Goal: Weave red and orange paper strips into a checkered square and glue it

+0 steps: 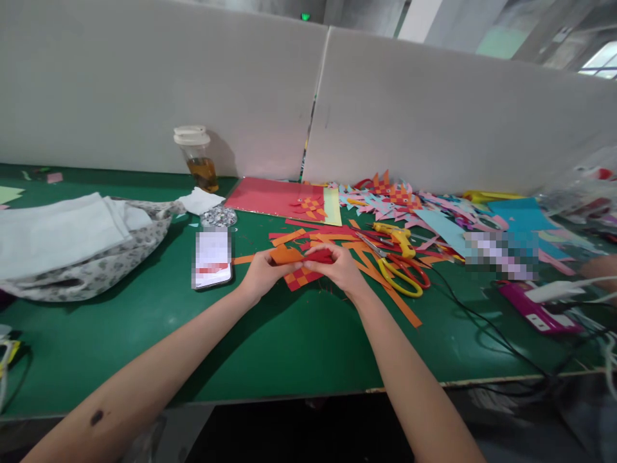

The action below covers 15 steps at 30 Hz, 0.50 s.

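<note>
A woven paper piece in red and orange checks is held between my two hands over the table. My left hand pinches its orange side, and my right hand is closed on the red side. The two thumbs nearly meet at the middle, and fingers hide part of the weave. Loose orange and red paper strips lie around and behind the hands. Right of my right hand rest scissors with yellow and orange-red handles, beside a yellow glue gun.
On the green table, a phone lies left of my hands. Behind stand a lidded cup and a red sheet. Patterned cloth is at left; paper scraps, a purple power strip and cables at right. Another person's hand shows at the right edge.
</note>
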Available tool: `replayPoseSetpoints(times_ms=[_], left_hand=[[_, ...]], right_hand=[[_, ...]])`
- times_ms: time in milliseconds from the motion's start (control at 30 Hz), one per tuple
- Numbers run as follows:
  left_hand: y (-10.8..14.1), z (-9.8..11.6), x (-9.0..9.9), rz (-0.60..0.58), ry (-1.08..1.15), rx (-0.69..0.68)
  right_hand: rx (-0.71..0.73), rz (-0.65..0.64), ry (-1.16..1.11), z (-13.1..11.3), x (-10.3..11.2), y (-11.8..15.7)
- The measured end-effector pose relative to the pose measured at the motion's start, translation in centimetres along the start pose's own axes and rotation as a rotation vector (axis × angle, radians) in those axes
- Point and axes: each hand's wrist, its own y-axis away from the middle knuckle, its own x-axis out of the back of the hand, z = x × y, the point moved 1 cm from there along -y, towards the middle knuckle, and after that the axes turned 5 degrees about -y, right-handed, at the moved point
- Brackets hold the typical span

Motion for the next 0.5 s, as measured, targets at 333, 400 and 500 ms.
replayPoseSetpoints(times_ms=[333, 400, 500], left_hand=[[-0.1, 0.5, 1.4, 0.252, -0.376, -0.568], [0.3, 0.9, 1.4, 0.281, -0.519, -0.689], [0.9, 1.3, 1.2, 0.273, -0.67, -0.833]], right_hand=[[-0.258, 0.141, -0.211, -1.0, -0.1, -0.1], [-0.317, -0.114, -0.221, -1.1, -0.7, 0.4], [-0.258, -0.254, -0.337, -1.4, -1.3, 1.0]])
